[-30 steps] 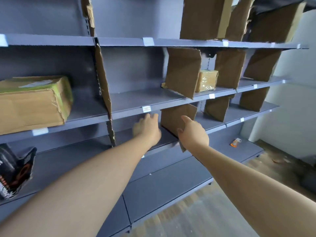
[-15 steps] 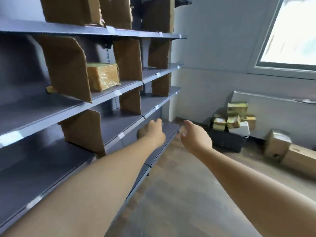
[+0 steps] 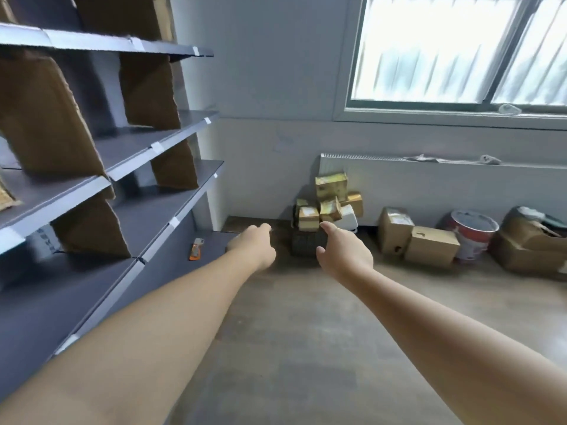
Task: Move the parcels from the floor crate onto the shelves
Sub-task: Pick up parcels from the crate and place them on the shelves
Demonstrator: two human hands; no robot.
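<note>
A dark floor crate [image 3: 308,244] stands against the far wall, heaped with several tan and yellow taped parcels [image 3: 330,185]. Grey shelves [image 3: 159,145] with brown cardboard dividers run along the left. Both my arms stretch forward over the floor, well short of the crate. My left hand [image 3: 256,245] holds nothing, its fingers loosely curled. My right hand [image 3: 343,251] is empty too, fingers spread, and overlaps the crate's front in the picture.
Two cardboard boxes [image 3: 429,245] sit on the floor right of the crate, then a red and white bucket [image 3: 471,236] and a crumpled box [image 3: 530,243]. An orange packet [image 3: 196,250] lies on the bottom shelf. A radiator and a window fill the far wall.
My view has swung right, away from the shelves and toward the far wall. The crate and its parcels have come to the middle. Both empty hands stay outstretched.
</note>
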